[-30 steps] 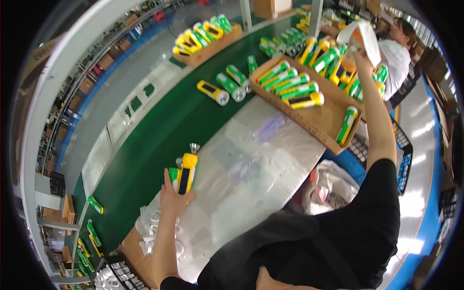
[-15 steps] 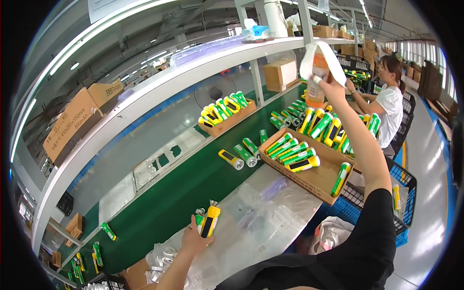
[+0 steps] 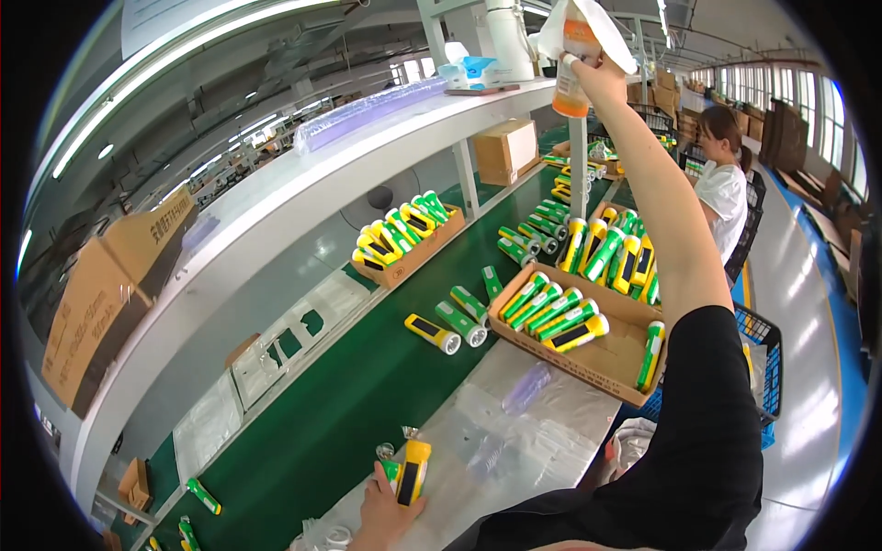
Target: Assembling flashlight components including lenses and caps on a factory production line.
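At the near side of the bench, my left hand [image 3: 384, 514] is closed round a yellow flashlight [image 3: 416, 470] with a black panel and a green flashlight [image 3: 391, 470], both tilted upward. High up by the shelf, my outstretched right hand [image 3: 599, 81] grips a bottle [image 3: 571, 83] with orange contents. A broad white band [image 3: 610, 37] loops over the bottle. Below the right arm, a cardboard tray [image 3: 570, 363] holds a row of green and yellow flashlights, plus one apart at its right end.
Several flashlights [image 3: 459, 321] lie on the green belt [image 3: 367, 395], and more fill a small carton [image 3: 413, 253] beyond. A white shelf [image 3: 367, 151] runs above, carrying a tissue pack [image 3: 469, 69]. At right, a person [image 3: 721, 184] sits in a white top.
My right hand has lifted the bottle higher, toward the shelf post. My left hand has stayed closed on the flashlights, now lower in the picture as the view shifts.
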Action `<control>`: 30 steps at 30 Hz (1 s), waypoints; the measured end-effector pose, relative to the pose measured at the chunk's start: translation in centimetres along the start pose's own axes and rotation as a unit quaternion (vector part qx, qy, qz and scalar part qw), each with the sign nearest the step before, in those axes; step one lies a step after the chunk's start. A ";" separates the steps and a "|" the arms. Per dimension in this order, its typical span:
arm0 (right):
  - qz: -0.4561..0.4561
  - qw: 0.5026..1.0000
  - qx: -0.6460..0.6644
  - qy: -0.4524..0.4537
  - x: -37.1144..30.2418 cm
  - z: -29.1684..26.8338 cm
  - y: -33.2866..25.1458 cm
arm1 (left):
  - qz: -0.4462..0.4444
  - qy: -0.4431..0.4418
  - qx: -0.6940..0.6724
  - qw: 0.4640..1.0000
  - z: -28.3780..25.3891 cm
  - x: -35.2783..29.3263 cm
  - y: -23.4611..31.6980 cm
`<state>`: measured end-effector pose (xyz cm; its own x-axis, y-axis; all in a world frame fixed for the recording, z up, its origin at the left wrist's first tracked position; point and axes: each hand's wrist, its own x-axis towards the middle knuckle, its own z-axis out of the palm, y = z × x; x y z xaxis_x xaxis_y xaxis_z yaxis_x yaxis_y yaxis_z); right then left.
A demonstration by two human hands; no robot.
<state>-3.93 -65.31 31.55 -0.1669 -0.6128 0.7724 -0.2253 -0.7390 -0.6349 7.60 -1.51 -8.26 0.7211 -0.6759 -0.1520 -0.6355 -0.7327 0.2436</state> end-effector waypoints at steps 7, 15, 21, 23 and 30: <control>0.012 0.999 -0.048 0.002 4.2 7.2 -3.3 | -0.016 -0.017 -0.027 0.999 -0.8 0.6 0.6; -0.001 0.992 -0.089 -0.092 6.7 12.7 -1.8 | -0.028 0.000 -0.017 0.999 -0.1 1.0 0.6; -0.007 0.986 -0.042 -0.161 10.1 17.6 1.1 | -0.039 0.003 -0.006 0.999 0.0 0.8 0.6; -0.025 0.988 -0.031 -0.148 10.2 19.2 1.6 | -0.044 -0.003 -0.008 0.999 0.0 0.5 0.6; 0.017 0.969 0.059 -0.238 17.3 16.5 8.7 | 0.005 0.037 -0.030 0.999 0.7 1.9 -0.2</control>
<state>7.03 -86.95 39.11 0.2957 -0.6761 0.6748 -0.1111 -0.7260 -0.6787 8.89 -2.70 -9.22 0.7348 -0.6736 -0.0792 -0.6265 -0.7188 0.3012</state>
